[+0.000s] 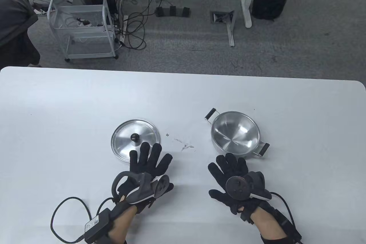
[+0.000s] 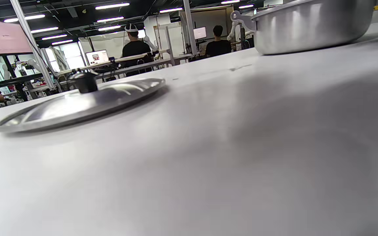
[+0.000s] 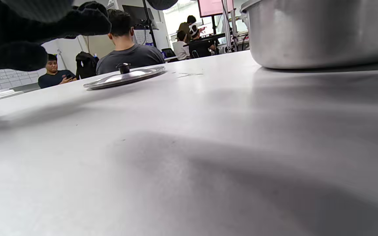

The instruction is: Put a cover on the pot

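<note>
Table view: pot (image 1: 235, 134) sits right of centre, open, nothing inside, black side handles at its upper left and lower right. Lid (image 1: 135, 138) lies flat, left of centre, knob (image 1: 134, 137) up, well apart from the pot, so the pot is not yet covered. Left hand (image 1: 148, 166) sits just below the lid, fingers spread and empty, fingertips overlapping the lid's lower rim in the frame; can't tell if they touch it. Right hand (image 1: 232, 176) sits just below the pot, fingers spread, holding nothing. White table (image 1: 71, 106) has a few dark scuff marks (image 1: 184, 145) between lid and pot.

Left wrist view: lid at left, low, knob up; pot wall upper right. Right wrist view: pot wall upper right, lid farther off at centre left.

Judgement: nothing started. Left hand is parked by the lid likely to grab the knob, right hand by the pot likely to steady it. Knob-up makes an easy pinch from above.
</note>
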The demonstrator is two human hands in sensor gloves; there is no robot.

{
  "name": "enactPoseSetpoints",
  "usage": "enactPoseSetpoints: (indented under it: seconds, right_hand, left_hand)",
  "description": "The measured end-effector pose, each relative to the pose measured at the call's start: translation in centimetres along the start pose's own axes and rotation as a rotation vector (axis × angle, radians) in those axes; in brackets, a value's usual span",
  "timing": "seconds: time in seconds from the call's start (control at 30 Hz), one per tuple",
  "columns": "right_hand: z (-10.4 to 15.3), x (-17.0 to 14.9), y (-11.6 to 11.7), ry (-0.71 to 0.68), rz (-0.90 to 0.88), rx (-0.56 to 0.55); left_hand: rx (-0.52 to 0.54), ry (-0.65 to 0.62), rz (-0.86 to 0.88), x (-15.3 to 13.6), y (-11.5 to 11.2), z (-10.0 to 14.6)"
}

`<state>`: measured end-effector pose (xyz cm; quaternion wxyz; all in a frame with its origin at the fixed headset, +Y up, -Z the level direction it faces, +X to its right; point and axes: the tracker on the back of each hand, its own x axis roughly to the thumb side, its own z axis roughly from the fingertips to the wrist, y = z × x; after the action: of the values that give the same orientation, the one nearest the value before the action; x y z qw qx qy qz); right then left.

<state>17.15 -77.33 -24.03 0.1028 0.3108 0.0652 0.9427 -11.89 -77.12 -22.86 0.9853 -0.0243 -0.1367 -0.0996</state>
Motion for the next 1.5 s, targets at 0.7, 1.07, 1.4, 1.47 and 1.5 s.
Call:
enactPoseSetpoints:
  seconds: [0.7, 1.07, 1.4, 1.47, 1.5]
  right_hand:
    - [0.8, -0.6, -1.4, 0.028, -0.005, -0.065]
    - [1.2, -11.0, -7.2, 0.411, -0.256, -0.108]
    - [0.3, -17.7, -5.2, 0.712, -0.587, -0.175]
    - [0.1, -18.0, -4.5, 0.736, -0.653, -0.23]
    - [0.0, -18.1, -4.2, 0.749, -0.688, -0.259]
  left_hand:
    - [0.018, 0.01, -0.015, -0.1, -0.1, 0.0]
    - [0.018, 0.034, -0.026, -0.5, 0.0, 0.1]
    - [0.016, 0.063, -0.022, -1.4, 0.0, 0.0]
    - [0.017, 0.067, -0.02, -1.6, -0.1, 0.1]
    - [0.017, 0.07, -0.018, -1.7, -0.1, 0.1]
